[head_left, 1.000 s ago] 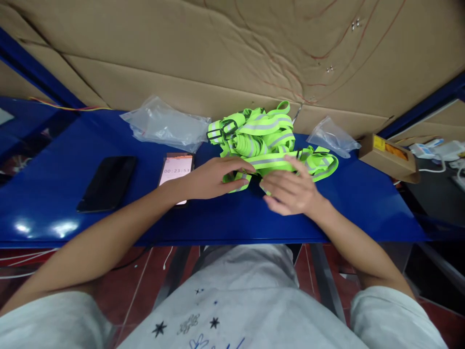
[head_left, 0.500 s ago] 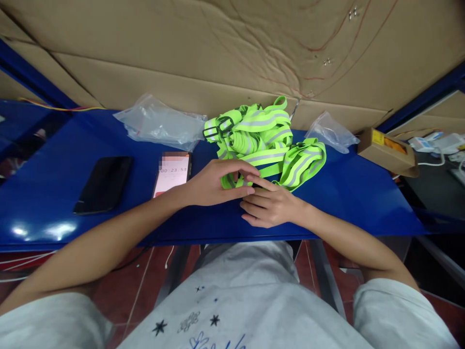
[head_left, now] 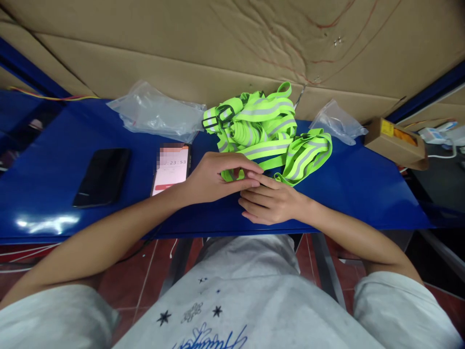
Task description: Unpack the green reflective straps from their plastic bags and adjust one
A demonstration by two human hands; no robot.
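Both hands meet over the front part of the table. My left hand [head_left: 221, 177] is curved, with a gap between its thumb and fingers, and its fingertips touch the fingers of my right hand. My right hand [head_left: 271, 199] lies palm down with its fingers loosely stretched out to the left. No object shows in either hand. Just beyond them is a tangled heap of yellow-green straps [head_left: 269, 114] with grey stripes and black buckles. The left hand covers a small part of the heap's front edge.
On the blue table [head_left: 348, 194], a dark phone [head_left: 102, 177] and a lit phone showing a timer [head_left: 172, 167] lie left. Clear plastic bags [head_left: 156, 111] and a smaller bag [head_left: 337, 121] lie behind. An open cardboard box [head_left: 395, 143] stands right, before a cardboard wall [head_left: 163, 63].
The camera view has shifted slightly, so the table and its objects appear a little higher. The hands stay together, with the left thumb slightly farther over the right fingers.
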